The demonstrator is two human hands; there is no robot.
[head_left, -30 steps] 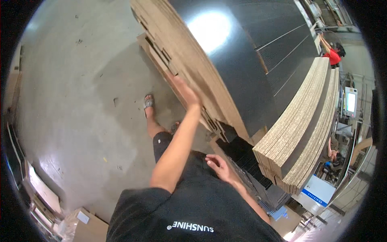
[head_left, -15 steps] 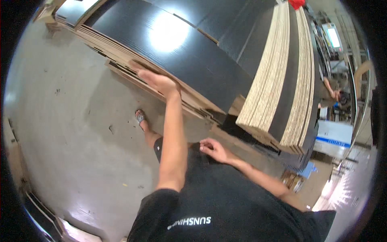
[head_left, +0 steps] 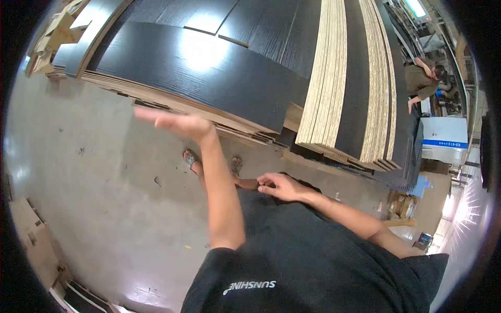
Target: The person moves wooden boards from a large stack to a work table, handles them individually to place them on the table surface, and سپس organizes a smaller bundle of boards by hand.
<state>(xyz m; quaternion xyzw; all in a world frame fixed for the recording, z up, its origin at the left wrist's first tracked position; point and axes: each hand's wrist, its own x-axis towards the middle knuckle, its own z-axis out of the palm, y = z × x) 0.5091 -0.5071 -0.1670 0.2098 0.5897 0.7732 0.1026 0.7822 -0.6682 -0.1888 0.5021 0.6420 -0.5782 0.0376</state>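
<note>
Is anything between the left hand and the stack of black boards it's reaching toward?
Nothing visible. The left hand is open, held out over bare floor just short of the stack's near edge. The right hand rests near the waist.

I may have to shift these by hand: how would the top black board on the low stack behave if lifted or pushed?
The top black board looks long, wide and flat, so probably stiff but heavy and awkward for one person. Its glossy face, showing a bright glare, suggests it may slide easily over the stack. The left hand hovers open near its edge.
</note>
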